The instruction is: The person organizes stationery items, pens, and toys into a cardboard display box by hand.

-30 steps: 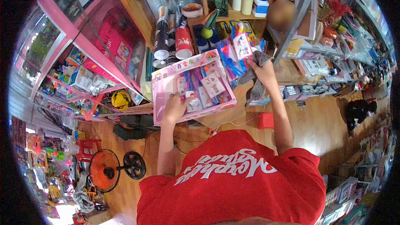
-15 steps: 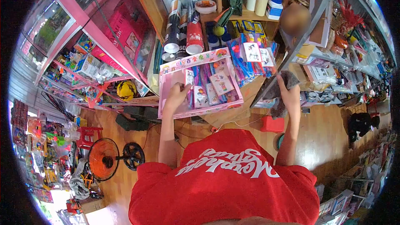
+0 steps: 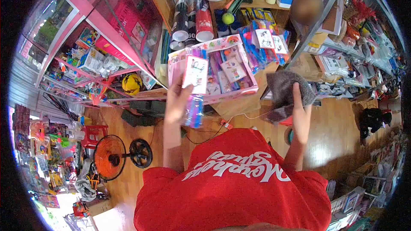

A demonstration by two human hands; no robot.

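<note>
Left hand (image 3: 176,101): grip closed, pinching a clear plastic packet of blue and purple strips with a white printed card (image 3: 196,75), held upright above the pink patterned cardboard box (image 3: 233,96). Similar packets (image 3: 233,70) inside the box; more (image 3: 264,39) beside its far right corner. Right hand (image 3: 301,113): grip closed on a dark grey fuzzy cloth (image 3: 283,92), right of the box.

I see a black-rimmed orange fan (image 3: 109,157) on the glossy brown plank floor (image 3: 130,196), a red plastic stool (image 3: 90,137) close beside it. Ahead of the fan rises a pink-framed glass cabinet (image 3: 81,16); well to its right, white light glares off the boards.
</note>
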